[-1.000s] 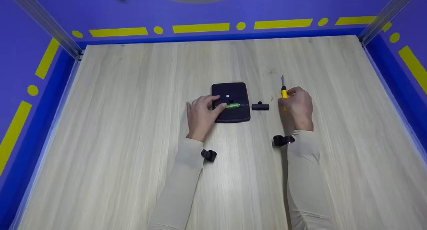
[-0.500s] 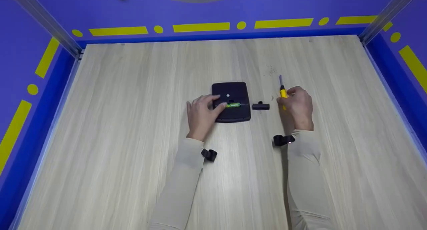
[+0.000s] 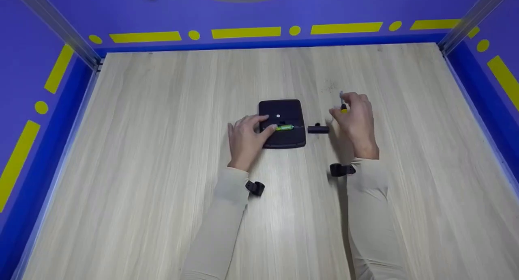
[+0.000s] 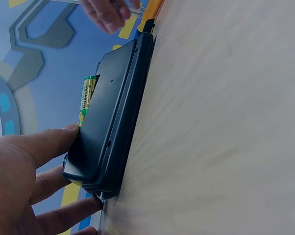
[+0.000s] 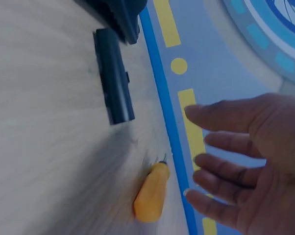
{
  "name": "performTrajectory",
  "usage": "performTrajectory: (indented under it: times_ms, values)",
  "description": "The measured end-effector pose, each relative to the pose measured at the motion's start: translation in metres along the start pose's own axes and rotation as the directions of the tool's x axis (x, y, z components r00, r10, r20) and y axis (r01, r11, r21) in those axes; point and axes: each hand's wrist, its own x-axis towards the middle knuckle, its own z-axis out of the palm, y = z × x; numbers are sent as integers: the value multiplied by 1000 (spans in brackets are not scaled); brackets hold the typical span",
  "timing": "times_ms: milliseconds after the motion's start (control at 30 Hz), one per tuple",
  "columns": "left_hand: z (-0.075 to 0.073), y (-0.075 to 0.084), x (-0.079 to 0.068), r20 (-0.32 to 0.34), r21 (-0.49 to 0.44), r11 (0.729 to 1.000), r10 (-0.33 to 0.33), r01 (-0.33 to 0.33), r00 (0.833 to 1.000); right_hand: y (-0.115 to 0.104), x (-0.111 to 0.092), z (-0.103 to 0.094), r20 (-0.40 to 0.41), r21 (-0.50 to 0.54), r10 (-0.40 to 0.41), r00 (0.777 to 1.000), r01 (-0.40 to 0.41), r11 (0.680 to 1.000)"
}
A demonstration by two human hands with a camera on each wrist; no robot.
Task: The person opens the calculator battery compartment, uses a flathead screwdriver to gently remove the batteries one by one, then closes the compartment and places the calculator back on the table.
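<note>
A flat black device (image 3: 286, 141) that looks like a calculator lies on the table with its battery side up. A green battery (image 4: 87, 90) sits in its open slot. My left hand (image 3: 246, 140) holds the device at its left edge, thumb by the battery's end and other fingers along the side. Just right of the device lies a small black battery cover (image 3: 318, 129). My right hand (image 3: 357, 123) hovers over a screwdriver with a yellow handle (image 5: 151, 198); in the right wrist view its fingers are spread apart from the handle and hold nothing.
The pale wooden tabletop (image 3: 154, 150) is bounded by blue walls with yellow marks (image 3: 245, 32) at the back and sides. Dark specks (image 3: 330, 86) dot the surface beyond the cover. Each wrist wears a small black camera (image 3: 255, 188).
My right hand has let go of the screwdriver, which now lies on the table, and has moved slightly up and left above it. The left hand and the device have stayed in place.
</note>
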Motion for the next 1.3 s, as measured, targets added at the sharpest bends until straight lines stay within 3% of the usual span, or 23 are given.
performTrajectory:
  times_ms: [200, 367, 500, 800, 967, 1300]
  values:
    - [0, 0, 0, 3, 8, 1000, -1, 1, 1000, -14, -2, 7, 68, 33, -127, 990, 125, 992]
    - [-1, 0, 1, 4, 16, 1000, -2, 2, 1000, -25, -6, 18, 123, 127, -237, 964, 222, 967]
    - [-1, 0, 1, 9, 23, 1000, -4, 4, 1000, -36, -10, 26, 171, 205, -283, 944, 247, 947]
    - [-2, 1, 1, 25, 32, 999, -3, 2, 1000, -46, -13, 39, 255, 171, -398, 881, 364, 915]
    - [-3, 1, 1, 26, 13, 1000, 5, -5, 1000, -50, -15, 45, 283, 145, -424, 860, 399, 906]
    - [-4, 2, 1, 27, 18, 1000, 7, -7, 1000, -56, -17, 53, 355, 90, -393, 848, 388, 917]
